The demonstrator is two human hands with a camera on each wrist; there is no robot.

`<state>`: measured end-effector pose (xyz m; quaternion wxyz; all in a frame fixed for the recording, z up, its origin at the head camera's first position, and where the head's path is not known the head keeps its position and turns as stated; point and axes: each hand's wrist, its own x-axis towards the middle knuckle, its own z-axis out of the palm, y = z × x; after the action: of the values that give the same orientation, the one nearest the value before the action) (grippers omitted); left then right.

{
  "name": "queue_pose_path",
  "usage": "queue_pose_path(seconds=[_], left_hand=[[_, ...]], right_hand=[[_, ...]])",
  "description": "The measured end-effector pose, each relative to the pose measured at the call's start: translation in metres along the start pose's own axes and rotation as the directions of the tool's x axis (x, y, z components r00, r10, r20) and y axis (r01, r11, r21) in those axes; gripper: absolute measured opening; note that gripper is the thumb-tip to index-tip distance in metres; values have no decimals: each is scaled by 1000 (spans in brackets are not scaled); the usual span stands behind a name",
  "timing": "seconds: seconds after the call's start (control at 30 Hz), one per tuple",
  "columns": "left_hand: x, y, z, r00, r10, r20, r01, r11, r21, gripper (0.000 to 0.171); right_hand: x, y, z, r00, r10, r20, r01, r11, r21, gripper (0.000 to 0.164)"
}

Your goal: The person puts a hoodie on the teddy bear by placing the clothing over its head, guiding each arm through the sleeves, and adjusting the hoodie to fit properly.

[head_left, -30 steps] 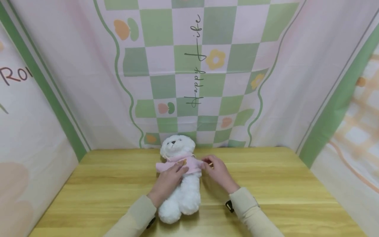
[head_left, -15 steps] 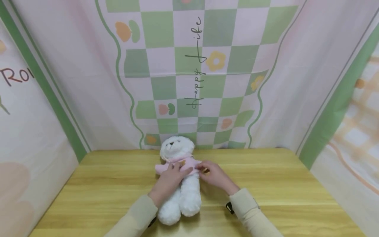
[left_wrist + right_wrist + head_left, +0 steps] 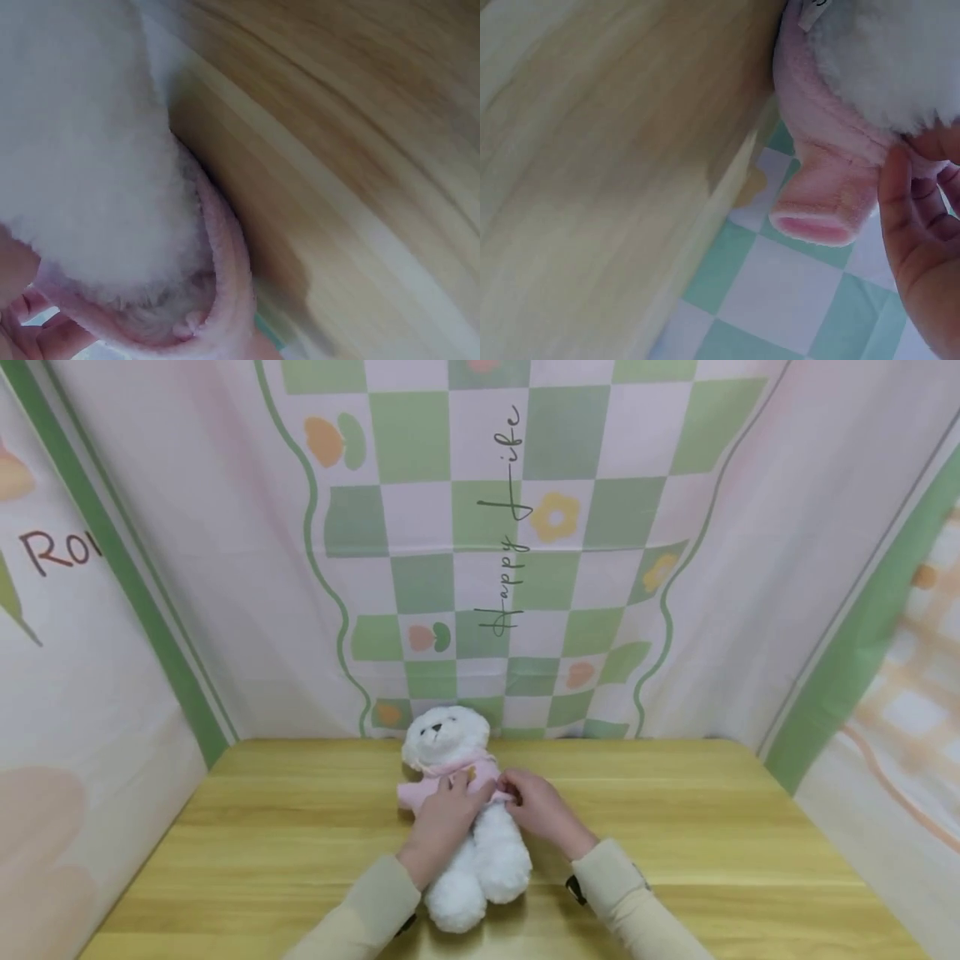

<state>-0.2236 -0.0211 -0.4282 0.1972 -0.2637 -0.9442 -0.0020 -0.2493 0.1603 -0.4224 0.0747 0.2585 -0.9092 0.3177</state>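
Note:
A white plush toy bear (image 3: pixel 502 856) lies on its back on the wooden table, wearing a pink top (image 3: pixel 420 793). My left hand (image 3: pixel 446 814) lies across the front of the top, its thumb at the lower hem; the left wrist view shows fingers (image 3: pixel 56 337) beyond the hem. My right hand (image 3: pixel 540 810) pinches the hem on the toy's right-hand side in the head view. The right wrist view shows its thumb (image 3: pixel 896 187) against the pink cloth, close beside a short sleeve (image 3: pixel 825 199). White fur (image 3: pixel 90 165) fills much of the left wrist view.
The wooden table (image 3: pixel 660 827) extends to both sides of the toy. Behind its far edge hangs a green-and-white checkered curtain (image 3: pixel 420 585) with printed words. Patterned cloth panels (image 3: pixel 97 693) stand on the left and right.
My right hand has moved from the sleeve down and left to the hem. My left hand has shifted slightly right, and the toy's legs have swung to the right.

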Motion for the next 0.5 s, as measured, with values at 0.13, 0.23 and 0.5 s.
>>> queue_pose_path(seconds=[0.13, 0.23, 0.5], left_hand=[[-2, -2, 3, 1000, -3, -18, 3, 1000, 17, 53], [-2, -4, 6, 998, 18, -53, -18, 1000, 14, 44], [0, -4, 7, 996, 55, -75, -54, 998, 11, 29]], right_hand=[[-3, -2, -4, 999, -43, -18, 43, 999, 17, 19], [-3, 0, -9, 997, 0, -79, 4, 998, 56, 18], [-1, 19, -22, 923, 351, -157, -350, 936, 37, 17]])
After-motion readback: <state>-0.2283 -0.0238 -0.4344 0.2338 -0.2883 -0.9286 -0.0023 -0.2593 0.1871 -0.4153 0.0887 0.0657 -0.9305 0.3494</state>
